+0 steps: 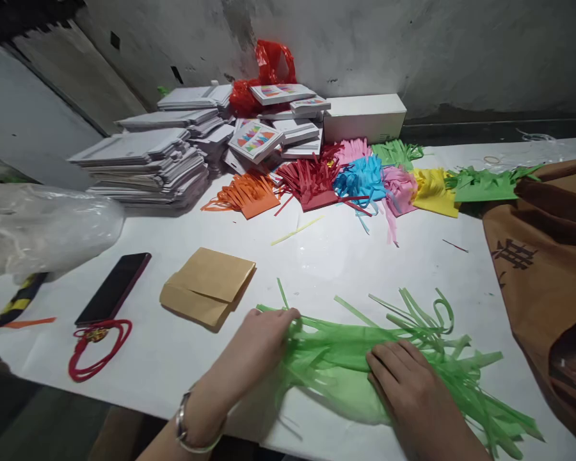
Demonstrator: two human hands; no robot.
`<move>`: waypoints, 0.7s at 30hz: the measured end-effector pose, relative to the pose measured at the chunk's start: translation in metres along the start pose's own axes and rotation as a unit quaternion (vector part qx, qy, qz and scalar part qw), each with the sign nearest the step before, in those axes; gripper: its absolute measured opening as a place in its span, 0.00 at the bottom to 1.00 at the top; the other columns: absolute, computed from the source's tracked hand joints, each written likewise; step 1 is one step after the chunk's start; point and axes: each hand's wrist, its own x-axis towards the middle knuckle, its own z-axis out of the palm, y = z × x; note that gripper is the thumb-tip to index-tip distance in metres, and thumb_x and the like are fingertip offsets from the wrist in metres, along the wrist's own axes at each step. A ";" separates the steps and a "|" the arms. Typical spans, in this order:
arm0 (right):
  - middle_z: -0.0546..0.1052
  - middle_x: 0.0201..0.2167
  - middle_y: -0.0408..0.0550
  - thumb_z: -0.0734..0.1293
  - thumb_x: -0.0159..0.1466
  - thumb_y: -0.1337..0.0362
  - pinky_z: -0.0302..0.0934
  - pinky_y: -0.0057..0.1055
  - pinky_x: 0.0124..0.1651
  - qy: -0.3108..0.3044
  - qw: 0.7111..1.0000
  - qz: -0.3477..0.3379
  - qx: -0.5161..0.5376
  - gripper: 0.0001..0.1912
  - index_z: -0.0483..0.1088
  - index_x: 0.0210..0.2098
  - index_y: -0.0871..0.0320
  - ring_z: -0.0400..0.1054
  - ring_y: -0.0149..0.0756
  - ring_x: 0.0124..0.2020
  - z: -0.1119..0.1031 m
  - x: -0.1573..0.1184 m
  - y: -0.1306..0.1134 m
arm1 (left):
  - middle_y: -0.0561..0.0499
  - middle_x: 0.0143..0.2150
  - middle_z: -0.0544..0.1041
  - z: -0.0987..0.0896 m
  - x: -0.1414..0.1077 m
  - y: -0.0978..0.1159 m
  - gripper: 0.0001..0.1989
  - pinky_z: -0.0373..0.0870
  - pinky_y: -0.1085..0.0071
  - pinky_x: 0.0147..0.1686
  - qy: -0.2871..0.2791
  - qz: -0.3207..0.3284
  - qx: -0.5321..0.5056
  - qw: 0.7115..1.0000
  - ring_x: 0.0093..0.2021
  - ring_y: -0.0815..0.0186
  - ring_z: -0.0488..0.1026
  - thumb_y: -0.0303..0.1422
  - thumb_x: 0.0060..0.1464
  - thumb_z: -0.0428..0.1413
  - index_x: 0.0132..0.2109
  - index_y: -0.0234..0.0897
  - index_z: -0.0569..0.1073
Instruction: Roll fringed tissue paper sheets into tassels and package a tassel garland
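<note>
Green tissue paper [348, 378] with fringed ends lies across the front of the white table. Its cut strips fan out to the right, and more of them show at the left end. At that left end, the fingers of my left hand [264, 339] are closed on the tissue paper. My right hand [408, 378] rests on the middle of the sheet, its fingers together and curled over a folded layer. The right thumb is mostly tucked out of sight. A folded brown paper piece [206, 282] lies beyond my left hand, apart from it.
Fringed tissue bundles, including an orange one [256, 198] and a blue one [362, 179], line the table's back. Behind stand stacked white flat boxes [144, 166] and a white carton [365, 118]. A phone [115, 288] lies left; a brown bag [532, 256] covers the right edge.
</note>
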 end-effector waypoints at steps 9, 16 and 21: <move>0.78 0.41 0.55 0.55 0.73 0.74 0.55 0.44 0.60 0.032 0.999 -0.005 0.010 0.18 0.76 0.44 0.66 0.69 0.43 0.46 0.002 0.002 -0.001 | 0.41 0.59 0.73 0.016 -0.028 0.015 0.24 0.69 0.54 0.53 0.247 0.142 0.010 0.959 0.57 0.51 0.70 0.20 0.57 0.50 0.59 0.39 0.69; 0.77 0.41 0.52 0.59 0.73 0.71 0.56 0.43 0.58 0.025 0.999 -0.004 0.040 0.12 0.74 0.46 0.63 0.69 0.42 0.45 -0.003 0.000 -0.003 | 0.47 0.42 0.77 0.083 0.005 0.080 0.08 0.68 0.61 0.45 0.180 0.257 -0.013 0.949 0.41 0.59 0.72 0.24 0.64 0.54 0.48 0.38 0.72; 0.78 0.40 0.52 0.51 0.76 0.69 0.53 0.46 0.58 0.042 0.999 0.030 0.006 0.20 0.74 0.44 0.61 0.69 0.43 0.46 0.000 -0.010 0.002 | 0.51 0.41 0.78 0.090 0.003 0.060 0.05 0.61 0.61 0.47 0.234 0.247 -0.062 0.938 0.40 0.62 0.71 0.25 0.67 0.53 0.45 0.38 0.73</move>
